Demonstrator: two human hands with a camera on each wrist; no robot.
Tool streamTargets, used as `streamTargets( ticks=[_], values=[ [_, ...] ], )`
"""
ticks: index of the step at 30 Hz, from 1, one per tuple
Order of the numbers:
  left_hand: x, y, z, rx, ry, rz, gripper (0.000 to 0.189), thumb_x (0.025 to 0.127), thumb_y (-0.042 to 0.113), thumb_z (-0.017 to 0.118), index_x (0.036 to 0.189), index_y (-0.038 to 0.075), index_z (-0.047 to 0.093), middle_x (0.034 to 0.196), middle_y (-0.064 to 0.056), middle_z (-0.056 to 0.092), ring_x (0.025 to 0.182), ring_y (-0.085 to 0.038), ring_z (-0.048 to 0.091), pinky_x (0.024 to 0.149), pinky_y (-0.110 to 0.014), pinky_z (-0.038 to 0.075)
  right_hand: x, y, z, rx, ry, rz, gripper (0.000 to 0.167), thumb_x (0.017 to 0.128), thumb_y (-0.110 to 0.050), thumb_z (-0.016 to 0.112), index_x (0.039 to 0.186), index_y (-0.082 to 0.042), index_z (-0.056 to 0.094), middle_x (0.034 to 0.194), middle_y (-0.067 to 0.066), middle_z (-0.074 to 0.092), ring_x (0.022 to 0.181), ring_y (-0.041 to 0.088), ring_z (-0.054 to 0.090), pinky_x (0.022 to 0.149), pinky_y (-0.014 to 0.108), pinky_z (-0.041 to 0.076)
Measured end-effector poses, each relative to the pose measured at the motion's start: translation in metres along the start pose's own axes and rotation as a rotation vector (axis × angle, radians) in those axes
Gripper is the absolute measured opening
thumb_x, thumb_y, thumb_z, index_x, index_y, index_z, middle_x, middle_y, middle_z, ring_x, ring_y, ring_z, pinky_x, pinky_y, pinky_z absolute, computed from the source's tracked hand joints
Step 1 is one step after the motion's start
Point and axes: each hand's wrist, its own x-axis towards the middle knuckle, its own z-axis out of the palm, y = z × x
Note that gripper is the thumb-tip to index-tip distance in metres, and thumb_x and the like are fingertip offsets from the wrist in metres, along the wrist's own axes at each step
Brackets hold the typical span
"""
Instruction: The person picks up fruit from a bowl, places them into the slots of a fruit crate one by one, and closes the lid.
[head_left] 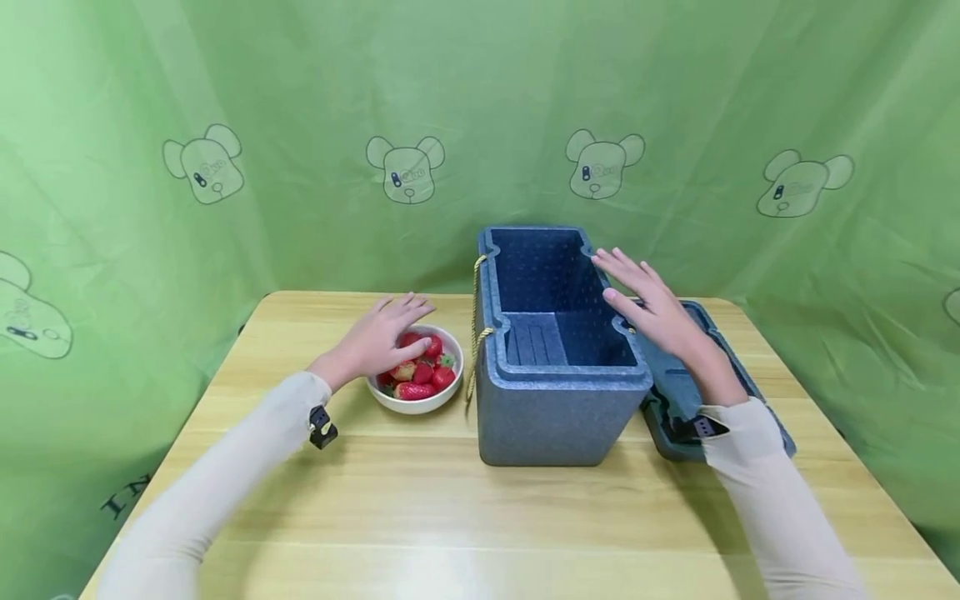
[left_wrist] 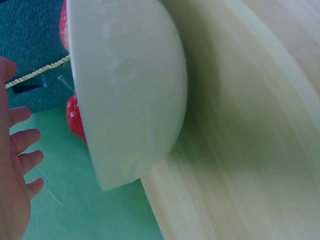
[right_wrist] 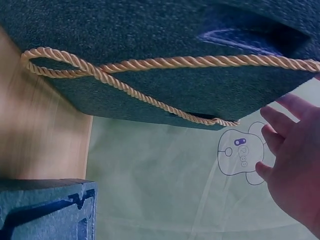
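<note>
My left hand point(head_left: 381, 337) hovers over the left side of a white bowl point(head_left: 411, 407) of strawberries point(head_left: 422, 373), fingers extended and nothing in its grasp. The left wrist view shows the bowl point(left_wrist: 130, 95) from the side, with the left hand point(left_wrist: 15, 160) above its rim. To the bowl's right stands a dark blue foam box point(head_left: 555, 425), its top uncovered and its visible inside bare. Over the box's right rim my right hand point(head_left: 647, 307) is held with fingers spread, holding nothing. In the right wrist view, the right hand point(right_wrist: 295, 155) is beside the box's upper edge.
The box's lid point(head_left: 682, 379) lies on the wooden table point(head_left: 360, 517) to the right of the box, partly behind the right forearm. A gold rope point(right_wrist: 165, 62) hangs along the box's side. A green curtain point(head_left: 495, 100) with bear-head prints closes off the back.
</note>
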Motion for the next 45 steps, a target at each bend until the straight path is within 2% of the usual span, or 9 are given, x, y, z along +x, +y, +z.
streamTargets(
  ticks=[5,12,16,24,35,42,45],
  values=[
    [0.000,0.004,0.003,0.015,-0.009,0.031,0.061,0.100,0.045,0.053,0.151,0.011,0.048,0.159,-0.015,0.044,0.151,-0.036,0.035,0.124,-0.056,0.021,-0.001,0.004,0.005,0.009,0.054,-0.051,0.048,0.107,-0.021,0.049,0.154,-0.013,0.046,0.164,0.015,0.036,0.157,0.037,0.020,0.127,0.055,0.001],
    [-0.001,0.004,0.007,0.013,0.009,0.065,0.059,0.098,0.042,0.057,0.147,0.009,0.054,0.152,-0.014,0.053,0.145,-0.035,0.044,0.123,-0.056,0.025,-0.003,0.008,0.011,0.031,0.132,-0.080,0.045,0.105,-0.016,0.051,0.150,-0.013,0.051,0.160,0.011,0.043,0.154,0.033,0.029,0.129,0.043,0.010],
    [0.000,0.003,0.009,0.027,0.016,0.091,0.057,0.095,0.040,0.060,0.143,0.009,0.058,0.145,-0.013,0.060,0.140,-0.034,0.050,0.121,-0.055,0.028,-0.003,0.007,0.013,0.031,0.142,-0.081,0.045,0.105,-0.016,0.051,0.151,-0.013,0.050,0.160,0.011,0.043,0.154,0.031,0.031,0.129,0.039,0.011],
    [-0.001,-0.004,0.010,0.099,0.043,0.165,0.054,0.091,0.035,0.069,0.135,0.004,0.064,0.128,-0.016,0.068,0.124,-0.033,0.060,0.115,-0.053,0.037,-0.001,0.008,0.013,0.027,0.138,-0.065,0.046,0.105,-0.018,0.052,0.151,-0.017,0.050,0.160,0.008,0.043,0.154,0.027,0.031,0.129,0.042,0.013],
    [0.000,-0.008,0.010,0.203,0.019,0.122,0.044,0.091,0.032,0.070,0.126,0.007,0.068,0.117,-0.011,0.069,0.117,-0.031,0.060,0.114,-0.057,0.035,0.002,0.009,0.016,0.045,0.135,-0.075,0.046,0.105,-0.016,0.053,0.151,-0.016,0.050,0.160,0.009,0.043,0.154,0.028,0.032,0.129,0.042,0.012],
    [0.000,-0.009,0.006,0.211,-0.027,0.066,0.043,0.090,0.036,0.071,0.124,0.009,0.068,0.117,-0.009,0.069,0.114,-0.029,0.060,0.112,-0.056,0.036,0.000,0.010,0.017,0.061,0.133,-0.057,0.046,0.105,-0.017,0.052,0.151,-0.017,0.050,0.161,0.006,0.042,0.154,0.024,0.031,0.128,0.030,0.011],
    [-0.001,-0.010,0.005,0.202,-0.048,0.045,0.043,0.091,0.037,0.071,0.123,0.010,0.068,0.118,-0.010,0.069,0.115,-0.029,0.060,0.111,-0.056,0.037,0.000,0.009,0.018,0.068,0.134,-0.059,0.046,0.105,-0.016,0.052,0.151,-0.017,0.050,0.161,0.006,0.042,0.154,0.023,0.031,0.128,0.030,0.011]
  ],
)
